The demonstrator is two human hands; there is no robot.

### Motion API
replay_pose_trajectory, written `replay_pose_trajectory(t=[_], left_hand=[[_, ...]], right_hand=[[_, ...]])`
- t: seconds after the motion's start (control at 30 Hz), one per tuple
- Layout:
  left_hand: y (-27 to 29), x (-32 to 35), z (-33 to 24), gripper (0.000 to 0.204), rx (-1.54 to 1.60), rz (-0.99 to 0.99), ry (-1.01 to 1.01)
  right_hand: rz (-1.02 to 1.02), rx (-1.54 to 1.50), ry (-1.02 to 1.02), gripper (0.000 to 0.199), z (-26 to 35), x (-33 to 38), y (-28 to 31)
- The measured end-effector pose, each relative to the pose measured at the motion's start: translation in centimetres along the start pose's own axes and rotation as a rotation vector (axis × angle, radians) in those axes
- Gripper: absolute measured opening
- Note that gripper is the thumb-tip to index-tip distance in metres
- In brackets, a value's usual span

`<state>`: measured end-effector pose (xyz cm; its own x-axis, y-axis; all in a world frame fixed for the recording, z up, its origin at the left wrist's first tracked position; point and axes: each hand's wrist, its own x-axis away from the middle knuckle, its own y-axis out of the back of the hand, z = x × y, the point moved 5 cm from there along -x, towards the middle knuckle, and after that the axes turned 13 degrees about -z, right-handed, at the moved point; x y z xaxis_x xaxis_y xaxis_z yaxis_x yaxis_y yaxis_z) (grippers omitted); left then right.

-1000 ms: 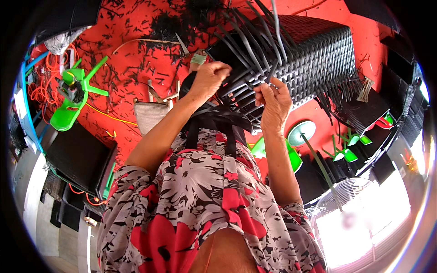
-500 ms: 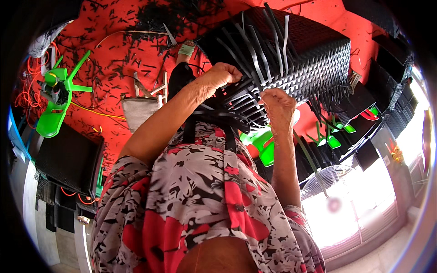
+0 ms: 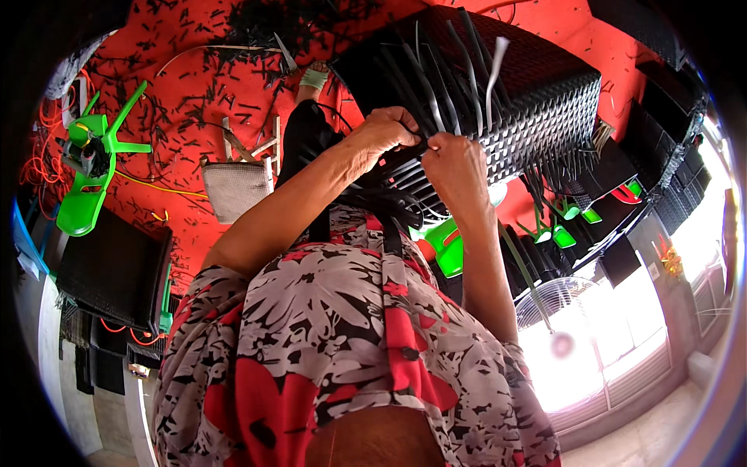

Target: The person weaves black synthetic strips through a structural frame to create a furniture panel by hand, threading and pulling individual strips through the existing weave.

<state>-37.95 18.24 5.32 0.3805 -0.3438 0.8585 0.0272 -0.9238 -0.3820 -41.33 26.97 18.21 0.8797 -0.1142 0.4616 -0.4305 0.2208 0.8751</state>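
In front of me lies a black woven box [image 3: 545,109] tipped on its side, its weave unfinished along the near left part. Several long black strips [image 3: 471,78] stick up loose from that weave, and more hang at its right edge. My left hand [image 3: 389,131] is closed in a pinch at the edge of the weave, its fingertips on a black strip. Close beside it, my right hand [image 3: 455,165] is also closed, thumb and finger pinching at the same spot. The fingers partly hide the strip between them.
Black scraps litter the red floor [image 3: 194,70]. A low stool [image 3: 237,191] stands left of my leg, with pointed metal scissors or a blade [image 3: 285,56] beyond. Farther left are a green plastic stool [image 3: 82,204] and a dark woven box [image 3: 113,265]. A fan [image 3: 556,303] stands right.
My right hand has moved left and up, from the lower weave to beside my left hand. The left hand has shifted slightly right and turned.
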Motion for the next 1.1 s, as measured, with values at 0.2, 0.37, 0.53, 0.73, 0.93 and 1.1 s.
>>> replay_pose_trajectory(t=[0.2,0.37,0.53,0.73,0.93,1.1], left_hand=[[1.0,-0.3,0.1,0.016,-0.047,-0.008,0.096],[0.7,-1.2,-0.9,0.013,-0.247,-0.023,0.153],[0.8,-2.2,-0.5,0.013,-0.244,0.053,0.15],[4.7,-5.2,-0.3,0.01,-0.087,-0.288,-0.131],[4.6,-7.7,2.2,0.023,0.155,-0.327,-0.13],[4.7,-3.5,1.5,0.031,-0.241,-0.356,0.012]], right_hand=[[-0.009,-0.08,-0.061,0.014,-0.9,-0.7,-0.9],[-0.065,-0.196,-0.173,0.015,-1.7,0.7,-1.1],[-0.082,-0.138,-0.134,0.021,-1.5,0.6,-1.3],[-0.392,-0.443,-0.135,0.02,-2.0,4.2,0.3],[-0.499,-0.303,-0.203,0.019,-10.1,9.8,-1.3],[-0.475,-0.572,-0.354,0.029,-12.8,11.3,-4.6]])
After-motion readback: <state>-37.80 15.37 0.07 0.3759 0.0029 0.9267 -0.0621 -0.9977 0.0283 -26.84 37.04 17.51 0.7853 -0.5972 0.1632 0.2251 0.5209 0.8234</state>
